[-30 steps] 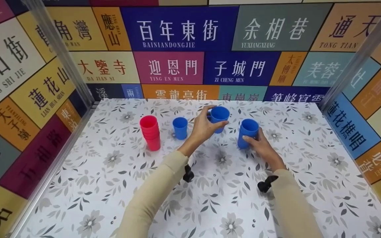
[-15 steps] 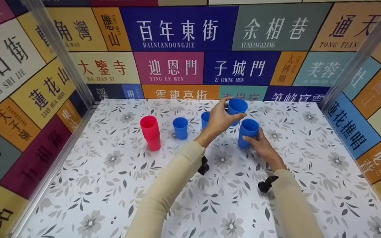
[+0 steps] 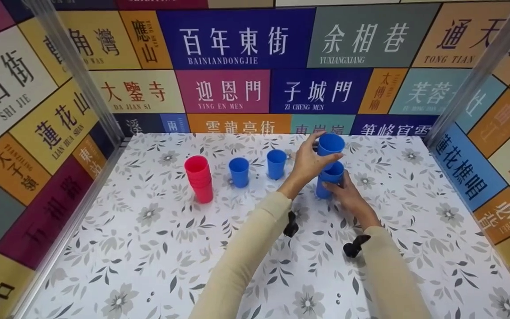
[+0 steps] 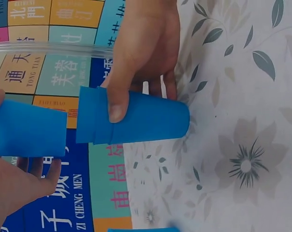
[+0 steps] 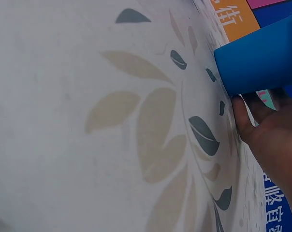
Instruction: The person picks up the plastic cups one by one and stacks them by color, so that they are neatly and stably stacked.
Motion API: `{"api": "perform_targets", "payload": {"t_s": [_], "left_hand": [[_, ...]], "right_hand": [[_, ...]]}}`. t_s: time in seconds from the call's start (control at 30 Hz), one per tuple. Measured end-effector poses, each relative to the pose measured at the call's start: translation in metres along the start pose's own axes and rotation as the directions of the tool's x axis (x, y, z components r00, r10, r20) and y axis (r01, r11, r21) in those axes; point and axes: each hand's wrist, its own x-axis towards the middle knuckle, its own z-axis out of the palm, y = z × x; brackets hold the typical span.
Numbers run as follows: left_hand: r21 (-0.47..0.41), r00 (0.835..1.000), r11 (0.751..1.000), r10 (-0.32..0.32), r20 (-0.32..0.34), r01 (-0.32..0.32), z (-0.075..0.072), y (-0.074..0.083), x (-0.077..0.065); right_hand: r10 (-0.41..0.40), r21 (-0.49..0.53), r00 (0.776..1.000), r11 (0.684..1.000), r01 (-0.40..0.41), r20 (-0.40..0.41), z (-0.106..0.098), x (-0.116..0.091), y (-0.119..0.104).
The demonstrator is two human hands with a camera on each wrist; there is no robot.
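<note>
My left hand (image 3: 307, 163) grips a blue cup (image 3: 331, 144) by its side, upright and directly above a nested stack of blue cups (image 3: 323, 190). My right hand (image 3: 349, 193) holds that stack, standing on the table, from its right side. In the left wrist view, the raised cup (image 4: 32, 129) is at the left, a narrow gap separating its base from the rim of the stack (image 4: 153, 116). Two rims show at the stack's top. From the right wrist, the stack's lower part (image 5: 259, 60) appears, with fingers curled around it.
Two single blue cups, one (image 3: 239, 173) and another (image 3: 276, 164), stand upright left of my hands. Further left is a stack of red cups (image 3: 202, 190). Printed panels (image 3: 233, 40) wall the flower-patterned table (image 3: 148, 248) at the back and both sides.
My left hand has carried its blue cup rightward, from beside the back blue cup to over the stack. That back cup now shows fully. The right hand stays on the stack.
</note>
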Motion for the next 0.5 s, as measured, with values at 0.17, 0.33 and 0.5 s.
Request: {"api": "perform_targets", "payload": {"t_s": [0.17,0.33,0.5], "left_hand": [[-0.014,1.0,1.0,-0.02,0.021,0.02,0.006,-0.005,0.001],[-0.045,0.999,0.998,-0.047,0.025,0.048,0.01,-0.007,0.002],[-0.038,0.994,0.995,-0.084,0.07,0.087,0.015,-0.009,0.0]], "right_hand": [[0.001,-0.005,1.0,1.0,0.0,0.005,0.001,0.001,0.003],[0.026,-0.004,1.0,1.0,-0.026,0.012,0.0,0.001,0.002],[0.015,0.014,1.0,1.0,-0.015,0.023,0.0,0.002,0.004]]}}
